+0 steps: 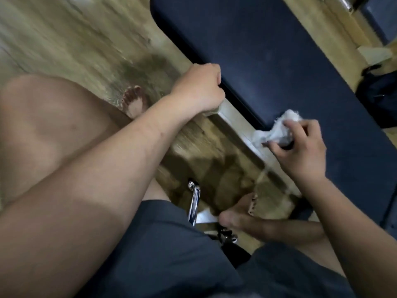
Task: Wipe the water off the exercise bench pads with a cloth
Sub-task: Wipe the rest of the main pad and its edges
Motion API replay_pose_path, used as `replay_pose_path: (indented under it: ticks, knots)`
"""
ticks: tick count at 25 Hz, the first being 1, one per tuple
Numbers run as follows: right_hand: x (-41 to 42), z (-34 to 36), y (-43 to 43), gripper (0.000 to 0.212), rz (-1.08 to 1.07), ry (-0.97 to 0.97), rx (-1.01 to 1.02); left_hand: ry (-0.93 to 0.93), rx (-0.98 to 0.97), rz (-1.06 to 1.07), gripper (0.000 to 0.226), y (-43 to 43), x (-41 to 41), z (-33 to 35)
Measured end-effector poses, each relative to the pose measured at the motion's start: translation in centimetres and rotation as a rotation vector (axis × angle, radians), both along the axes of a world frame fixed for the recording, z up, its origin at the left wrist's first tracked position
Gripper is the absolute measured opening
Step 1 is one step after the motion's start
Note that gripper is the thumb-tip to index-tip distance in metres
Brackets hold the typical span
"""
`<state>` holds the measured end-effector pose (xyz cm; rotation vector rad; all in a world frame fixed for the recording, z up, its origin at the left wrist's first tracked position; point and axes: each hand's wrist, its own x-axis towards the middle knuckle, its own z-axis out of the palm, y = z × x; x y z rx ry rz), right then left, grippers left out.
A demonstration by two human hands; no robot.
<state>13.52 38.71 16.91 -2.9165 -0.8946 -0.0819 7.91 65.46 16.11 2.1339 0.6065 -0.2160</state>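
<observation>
Cloth (277, 130), white and bunched, was pinched in the right hand (300, 151) at the near edge of the navy bench pad (268, 61), partly over the metal rail (234, 117) beside it. Wiping seemed unfinished: the broad stretch beyond both hands probably still to do. Too blurred to tell wet from dry. Pad lay flat, long axis running from beyond the left hand (199, 87) past the right wrist. Left hand curled round the rail, bracing. Wooden floor (64, 39) under the left forearm.

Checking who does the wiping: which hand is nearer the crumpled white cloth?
Right: the right hand holds the crumpled white cloth; the left hand grips the silver metal rail, apart from it.
</observation>
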Motion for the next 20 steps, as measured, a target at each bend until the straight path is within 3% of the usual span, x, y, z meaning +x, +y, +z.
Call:
replay_pose_path:
  ticks: [4,6,9,12,17,20]
  knots:
    - [2.2,-2.0,9.7,0.043,0.138,-0.003,0.083,0.124,0.047,-0.159,0.018,-0.7,-0.5,1.0]
    - [2.5,-2.7,11.5,0.043,0.145,-0.01,0.106,0.14,0.038,-0.096,0.02,-0.5,-0.5,0.7]
    - [2.7,-2.6,10.9,0.047,0.179,-0.003,0.08,0.016,0.121,0.099,0.059,-0.2,-0.3,0.0]
    - [2.7,-1.5,8.4,0.049,0.194,0.038,0.045,0.099,0.275,-0.008,0.088,-0.3,-0.5,-0.4]
    - [1.8,-0.1,3.5,0.043,0.071,0.021,0.093,0.138,0.335,-0.028,0.091,0.2,0.0,-1.4]
    - [1.6,-0.6,6.0,0.056,0.134,0.063,0.07,0.143,0.303,-0.027,0.09,0.4,0.0,-1.4]
